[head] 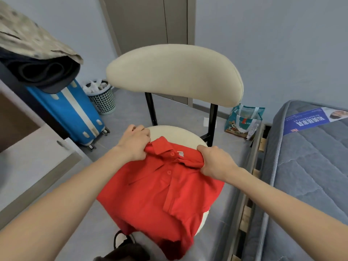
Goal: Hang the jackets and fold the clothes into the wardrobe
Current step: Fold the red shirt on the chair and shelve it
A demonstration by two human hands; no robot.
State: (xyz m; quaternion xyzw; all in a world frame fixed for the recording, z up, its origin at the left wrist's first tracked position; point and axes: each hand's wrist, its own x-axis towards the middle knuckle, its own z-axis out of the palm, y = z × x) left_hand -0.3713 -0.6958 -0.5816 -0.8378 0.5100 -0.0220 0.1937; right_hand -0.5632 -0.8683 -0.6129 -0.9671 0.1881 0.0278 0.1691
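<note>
A person's left hand point(134, 144) and right hand point(216, 161) grip a red polo shirt point(160, 189) by the shoulders, fingers curled into the fabric, on a cream chair point(175, 72); its hem hangs blurred at 6 o'clock.

Both arms stretched forward, left hand point(134, 143) and right hand point(216, 161) gripping red shirt point(160, 189)

A plain red polo shirt point(160, 187) is covering the cream, black-legged chair point(175, 72). Left of the chair, a blue suitcase point(62, 110) is showing a white stripe; right of it, a quilted grey-blue mattress point(310, 176) is lying.
</note>
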